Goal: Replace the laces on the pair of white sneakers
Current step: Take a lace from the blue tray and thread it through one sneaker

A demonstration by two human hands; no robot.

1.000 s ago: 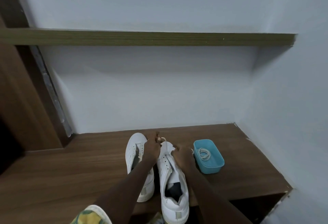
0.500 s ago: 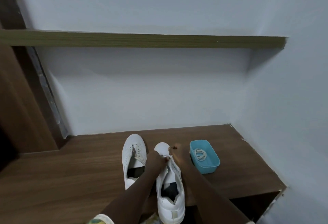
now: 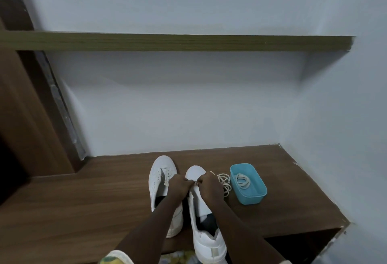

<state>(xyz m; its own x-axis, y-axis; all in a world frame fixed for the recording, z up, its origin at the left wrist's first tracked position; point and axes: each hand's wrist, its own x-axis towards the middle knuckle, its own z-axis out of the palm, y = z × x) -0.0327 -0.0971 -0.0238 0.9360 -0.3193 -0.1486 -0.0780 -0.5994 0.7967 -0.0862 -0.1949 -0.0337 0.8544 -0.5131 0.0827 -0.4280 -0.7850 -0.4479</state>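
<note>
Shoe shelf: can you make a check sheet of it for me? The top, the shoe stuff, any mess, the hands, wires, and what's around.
Surface: brown wooden shelf top, set in a corner.
Job's things: left sneaker and right sneaker side by side, toes to the wall. A loose lace lies beside the right sneaker. A blue tub holds a coiled lace.
Clutter: nothing seen.
Grippers: left hand and right hand curl at the right sneaker's front eyelets and pinch the loose lace.
Cables: nothing seen.
Surroundings: pale wall, upper shelf, wooden panel on the left.
</note>
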